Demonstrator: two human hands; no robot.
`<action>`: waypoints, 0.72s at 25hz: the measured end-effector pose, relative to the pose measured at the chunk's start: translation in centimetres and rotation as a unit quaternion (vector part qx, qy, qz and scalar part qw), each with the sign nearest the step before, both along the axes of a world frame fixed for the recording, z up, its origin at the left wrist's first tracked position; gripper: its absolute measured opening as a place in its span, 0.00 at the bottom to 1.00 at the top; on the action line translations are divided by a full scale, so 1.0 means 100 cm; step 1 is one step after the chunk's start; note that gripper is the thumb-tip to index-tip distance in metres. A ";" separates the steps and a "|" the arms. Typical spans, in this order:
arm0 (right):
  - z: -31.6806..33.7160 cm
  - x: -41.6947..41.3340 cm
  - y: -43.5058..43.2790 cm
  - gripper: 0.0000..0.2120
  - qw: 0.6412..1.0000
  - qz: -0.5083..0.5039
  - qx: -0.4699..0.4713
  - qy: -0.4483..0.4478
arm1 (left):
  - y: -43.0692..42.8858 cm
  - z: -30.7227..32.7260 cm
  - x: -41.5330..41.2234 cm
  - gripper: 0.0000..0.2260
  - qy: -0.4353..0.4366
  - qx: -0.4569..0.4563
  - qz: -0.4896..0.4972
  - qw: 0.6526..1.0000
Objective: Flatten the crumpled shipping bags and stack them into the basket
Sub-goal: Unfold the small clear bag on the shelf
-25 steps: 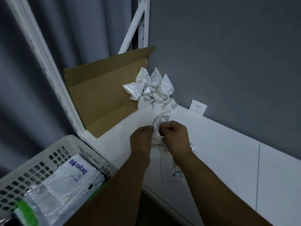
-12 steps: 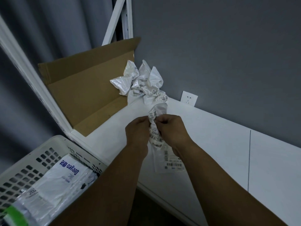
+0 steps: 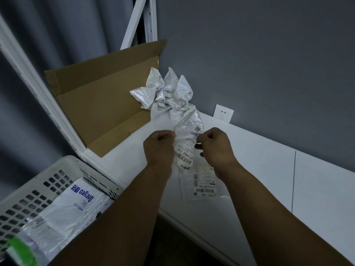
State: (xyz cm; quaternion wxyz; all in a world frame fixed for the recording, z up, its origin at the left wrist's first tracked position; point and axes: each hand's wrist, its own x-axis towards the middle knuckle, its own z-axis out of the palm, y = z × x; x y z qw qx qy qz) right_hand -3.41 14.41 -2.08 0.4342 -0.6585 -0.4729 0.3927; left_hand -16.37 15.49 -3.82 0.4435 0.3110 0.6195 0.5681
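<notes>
A crumpled white shipping bag [image 3: 187,143] with barcode labels is stretched between my hands above the white table [image 3: 259,160]. My left hand [image 3: 159,145] pinches its left edge, and my right hand [image 3: 215,145] pinches its right edge. The bag's lower end with a label [image 3: 204,182] lies on the table. Behind it, a pile of crumpled bags [image 3: 167,93] sits in the corner against the wall. At lower left stands the white perforated basket [image 3: 48,181], holding flattened bags [image 3: 71,208].
A folded cardboard sheet [image 3: 103,100] leans at the table's left end beside a white shelf upright [image 3: 38,89]. A wall socket [image 3: 223,113] sits just above the table. A seam [image 3: 293,179] crosses the tabletop on the right.
My hands have moved apart, spreading the bag wider between them. The view has shifted slightly.
</notes>
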 end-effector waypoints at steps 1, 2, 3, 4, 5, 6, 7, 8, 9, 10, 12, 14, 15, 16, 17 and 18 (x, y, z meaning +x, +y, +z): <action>0.001 0.002 -0.001 0.08 1.000 -0.006 0.002 -0.001 | 0.000 -0.001 0.001 0.05 0.008 0.003 -0.004 1.000; 0.001 0.004 -0.001 0.07 1.000 -0.011 0.009 0.003 | 0.000 -0.001 0.003 0.05 0.016 0.003 -0.004 1.000; 0.003 0.005 -0.002 0.06 1.000 -0.016 0.014 0.011 | 0.001 -0.002 0.004 0.05 0.020 0.000 -0.002 1.000; 0.004 0.006 -0.004 0.06 0.999 -0.020 0.015 0.033 | 0.001 -0.002 0.004 0.05 0.016 -0.006 0.001 1.000; 0.004 0.008 -0.005 0.04 0.997 -0.022 0.005 0.072 | 0.001 -0.002 0.004 0.05 0.003 -0.016 0.003 1.000; 0.005 0.010 -0.005 0.06 0.992 -0.018 -0.016 0.125 | 0.002 -0.001 0.003 0.06 -0.013 -0.026 0.005 1.000; 0.003 0.010 -0.006 0.10 0.983 -0.012 -0.046 0.177 | 0.002 0.000 0.002 0.08 -0.022 -0.032 0.005 0.999; 0.002 0.010 -0.007 0.12 0.975 -0.003 -0.067 0.210 | 0.002 0.000 0.001 0.11 -0.024 -0.035 0.001 0.999; 0.001 0.009 -0.008 0.12 0.971 0.002 -0.073 0.227 | 0.001 0.000 0.002 0.13 -0.025 -0.036 -0.003 0.999; 0.001 0.009 -0.008 0.09 0.971 -0.002 -0.065 0.229 | 0.000 0.001 0.003 0.14 -0.027 -0.037 -0.006 0.999; 0.001 0.012 -0.007 0.02 0.973 -0.040 -0.036 0.224 | -0.002 0.000 0.003 0.13 -0.022 -0.030 -0.006 0.999; 0.002 0.021 -0.003 0.07 0.975 -0.094 -0.008 0.201 | -0.001 -0.005 -0.002 0.12 0.016 -0.016 0.002 1.000; 0.002 0.026 0.001 0.08 0.974 -0.126 0.008 0.188 | 0.000 -0.008 -0.004 0.12 0.034 -0.011 0.003 0.999; 0.003 0.030 0.004 0.08 0.972 -0.154 0.020 0.174 | 0.001 -0.010 -0.006 0.11 0.047 -0.008 0.001 0.999; 0.004 0.032 0.006 0.07 0.970 -0.173 0.025 0.171 | 0.001 -0.011 -0.006 0.11 0.056 -0.009 -0.002 0.998; 0.003 0.032 0.007 0.05 0.967 -0.177 0.021 0.183 | 0.000 -0.012 -0.005 0.11 0.060 -0.011 -0.004 0.998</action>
